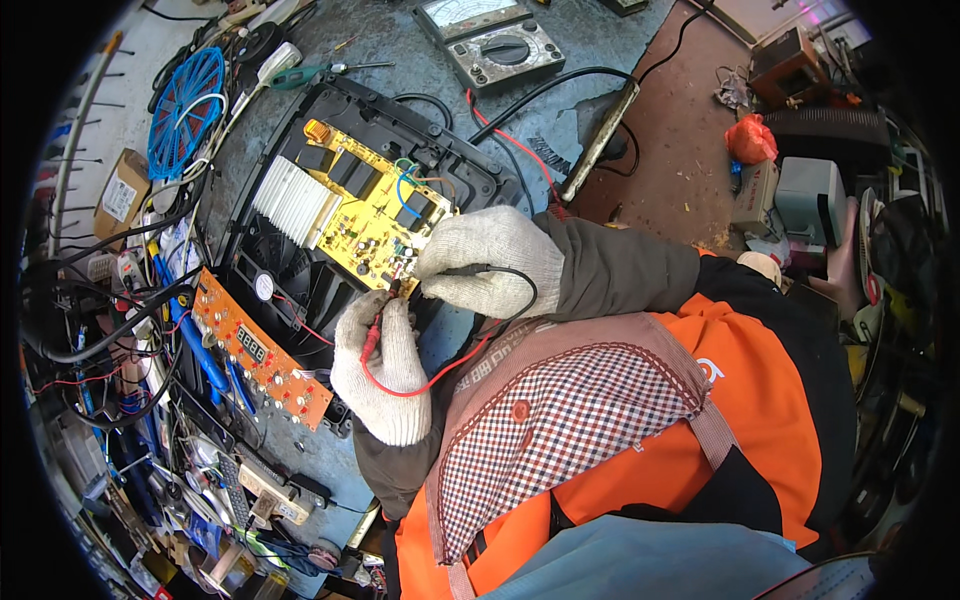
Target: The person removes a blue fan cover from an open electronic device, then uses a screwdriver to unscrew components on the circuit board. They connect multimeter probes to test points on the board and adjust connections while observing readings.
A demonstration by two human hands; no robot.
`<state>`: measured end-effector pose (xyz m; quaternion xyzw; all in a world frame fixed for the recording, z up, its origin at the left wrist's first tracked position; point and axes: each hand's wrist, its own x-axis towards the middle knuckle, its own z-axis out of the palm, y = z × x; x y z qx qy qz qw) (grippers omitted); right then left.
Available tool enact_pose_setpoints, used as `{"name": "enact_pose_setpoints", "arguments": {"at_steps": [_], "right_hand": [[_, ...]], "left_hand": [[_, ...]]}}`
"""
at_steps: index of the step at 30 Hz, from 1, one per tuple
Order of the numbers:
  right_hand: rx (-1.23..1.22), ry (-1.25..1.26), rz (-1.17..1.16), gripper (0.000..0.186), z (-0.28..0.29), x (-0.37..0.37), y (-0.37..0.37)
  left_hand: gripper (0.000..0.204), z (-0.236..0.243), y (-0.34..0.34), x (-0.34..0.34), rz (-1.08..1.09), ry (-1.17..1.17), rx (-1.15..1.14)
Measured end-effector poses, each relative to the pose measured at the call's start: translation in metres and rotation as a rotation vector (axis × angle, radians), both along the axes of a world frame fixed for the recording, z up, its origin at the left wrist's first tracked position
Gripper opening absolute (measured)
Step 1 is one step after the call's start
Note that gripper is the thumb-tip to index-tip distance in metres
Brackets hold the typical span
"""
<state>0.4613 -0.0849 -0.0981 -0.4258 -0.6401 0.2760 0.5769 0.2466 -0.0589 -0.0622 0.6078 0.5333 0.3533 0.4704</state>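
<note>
My left hand (402,362), in a white knit glove, is closed on a red test probe (371,343) at the near edge of a yellow circuit board (345,240). My right hand (500,245), gloved alike, grips a black test probe (462,271), its fingers over the board's right corner. Whether the tips touch the board is too small to tell. The board carries a finned silver heat sink (292,203) and lies in an open black plastic housing (262,240). Red and black leads loop below my hands.
An analog multimeter (500,50) stands at the far side of the bench. An orange display board (258,350) lies left of my left hand. A green screwdriver (300,76), a blue fan grille (187,112) and tangled cables and tools crowd the left. Boxes and a red bag (751,139) are at right.
</note>
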Motion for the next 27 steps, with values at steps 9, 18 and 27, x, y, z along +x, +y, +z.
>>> {"name": "enact_pose_setpoints", "arguments": {"at_steps": [9, 18, 27], "right_hand": [[-0.001, -0.023, -0.016, 0.017, 0.0, 0.0, 0.0], [-0.001, -0.044, -0.024, 0.017, -0.001, 0.001, -0.001], [-0.039, -0.067, 0.044, 0.022, 0.001, 0.005, -0.003]], "left_hand": [[0.021, 0.001, -0.001, 0.002, 0.019, 0.005, 0.014], [0.021, 0.002, -0.002, 0.003, 0.023, 0.022, 0.03], [0.025, -0.009, 0.004, -0.004, -0.051, 0.005, 0.075]]}}
